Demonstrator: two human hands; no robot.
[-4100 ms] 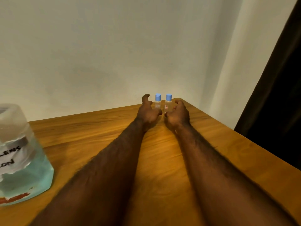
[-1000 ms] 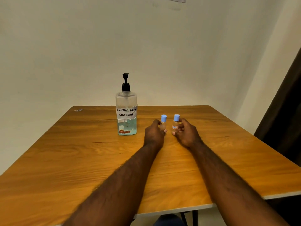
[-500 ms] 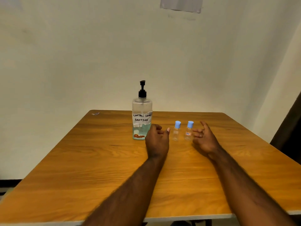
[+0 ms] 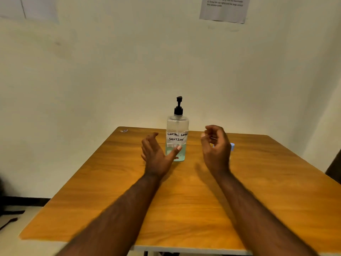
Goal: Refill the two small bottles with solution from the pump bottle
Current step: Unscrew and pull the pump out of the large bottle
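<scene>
Standing upright, part-full pump bottle (image 4: 177,128)

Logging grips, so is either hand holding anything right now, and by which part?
Nothing is held. The left hand is open near the pump bottle; the right hand hangs loosely curled, empty.

- The pump bottle (image 4: 177,139) in front of me carries a white label (image 4: 177,137), handwritten in black: "CONTACT LENS SOLUTION".
- A printed sheet (image 4: 224,8) hangs on the wall above; its lines are too small for me to read.
</scene>
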